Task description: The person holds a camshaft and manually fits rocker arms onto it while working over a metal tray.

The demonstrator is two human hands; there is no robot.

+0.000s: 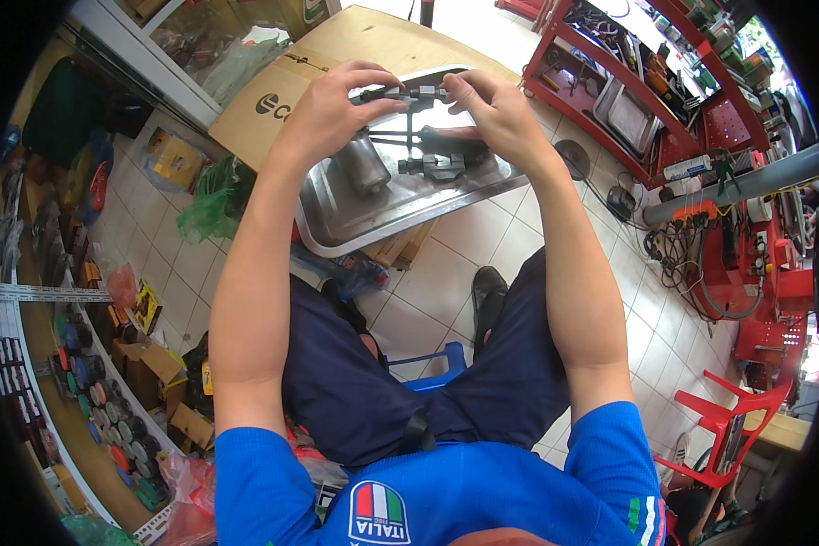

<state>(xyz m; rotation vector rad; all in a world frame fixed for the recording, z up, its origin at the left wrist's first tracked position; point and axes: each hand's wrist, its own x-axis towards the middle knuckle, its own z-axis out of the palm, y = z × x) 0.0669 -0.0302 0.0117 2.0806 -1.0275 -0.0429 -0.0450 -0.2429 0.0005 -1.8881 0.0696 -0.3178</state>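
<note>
Two bare hands are found at work over the far part of a metal tray (409, 225), which rests tilted in front of my knees beside a cardboard box (273, 127). My left hand (359, 96) has a narrow grip on a dark metal part (423, 92), thumb on the near side and fingers on the far side of its left end. My right hand (491, 109) has thumb and fingers drawn together at the right end; the fingertips hide the contact, so I cannot tell whether they pinch it. The part lies level between both hands, above the tray. Below it, in the tray, are a metal cylinder (362, 166) on the left, a dark handle (450, 141) on the right, and a second metal part (437, 166) nearer to me. In my judgement, the step in hand is two-handed work on the part; the next move would call for a steady left hold and a sure right fingertip grip. As to markings: the box bears dark print, partly covered by my left forearm, and my blue shirt (537, 473) carries a lettered shield badge (379, 512). On the metal parts, no writing is legible.
</note>
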